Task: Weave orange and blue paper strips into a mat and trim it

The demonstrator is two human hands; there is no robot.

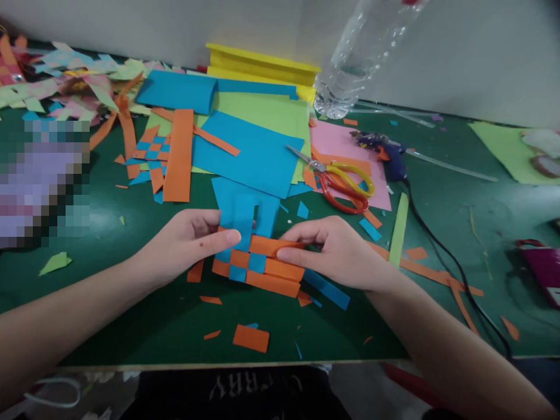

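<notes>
Worked over a green tabletop (166, 326) below a pale wall (131, 29). Had heaped paper scraps (79, 87) at far left. With the left hand (192, 236), pinched the woven blue-and-orange paper strips (240, 258), front and centre, thumb on top. With the right hand (332, 251), nearly closed, held their orange ends between thumb and fingers. Had scissors (321, 167), then a glue gun (396, 163), lying beyond.

We wear a black garment (236, 399) over our lap, printed with pale, worn-looking block capitals that read "ERRY" in part. Our forearms are bare, without visible sleeves, rings or bracelets.
</notes>
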